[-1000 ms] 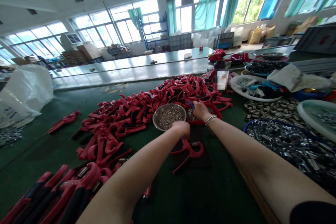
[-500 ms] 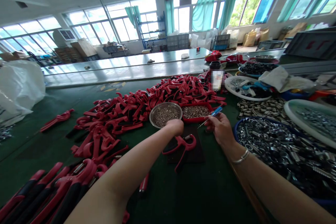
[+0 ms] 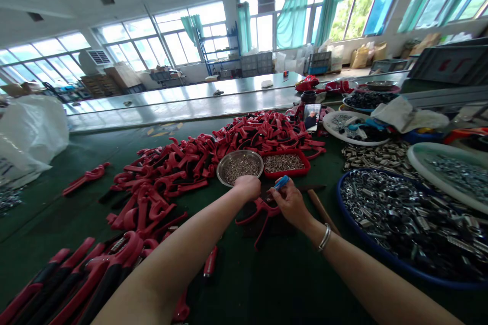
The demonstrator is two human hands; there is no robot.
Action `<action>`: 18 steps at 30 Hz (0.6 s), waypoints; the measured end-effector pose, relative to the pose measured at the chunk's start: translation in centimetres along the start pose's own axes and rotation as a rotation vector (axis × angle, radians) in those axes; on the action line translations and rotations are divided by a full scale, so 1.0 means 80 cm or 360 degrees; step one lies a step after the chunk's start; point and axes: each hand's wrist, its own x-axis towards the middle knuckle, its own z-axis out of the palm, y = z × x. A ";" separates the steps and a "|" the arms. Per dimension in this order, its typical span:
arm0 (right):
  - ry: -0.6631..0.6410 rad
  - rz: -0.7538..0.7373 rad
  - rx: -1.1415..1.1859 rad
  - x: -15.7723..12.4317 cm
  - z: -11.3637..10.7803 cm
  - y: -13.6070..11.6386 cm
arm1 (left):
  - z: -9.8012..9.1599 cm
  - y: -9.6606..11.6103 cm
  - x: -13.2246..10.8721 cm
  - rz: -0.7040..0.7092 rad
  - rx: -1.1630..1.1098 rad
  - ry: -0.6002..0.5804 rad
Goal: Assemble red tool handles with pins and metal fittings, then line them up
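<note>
Right hand (image 3: 292, 205): narrow pinch on blue-handled tool (image 3: 281, 183), no legible marking. Left hand (image 3: 247, 187): curled, contents cannot be told, just beside steel bowl (image 3: 240, 152), above red spring clamp (image 3: 259, 207).

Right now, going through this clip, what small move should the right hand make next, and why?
Probably the right hand should lower its blue-handled tool onto the red spring clamp on the dark mat. The tool seems angled toward the clamp, and the left hand is right beside it, near the steel bowl of small metal parts.
</note>
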 end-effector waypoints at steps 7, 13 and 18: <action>0.0036 0.0032 0.0080 -0.003 -0.006 -0.005 | -0.002 -0.002 -0.001 -0.0068 -0.0064 -0.0051; 0.0056 -0.0059 -0.0104 -0.008 -0.008 -0.004 | -0.003 0.009 0.005 -0.0131 -0.0057 -0.0065; 0.0026 -0.0217 -0.0357 -0.013 -0.002 -0.009 | -0.007 0.018 0.008 -0.0165 -0.0042 -0.0116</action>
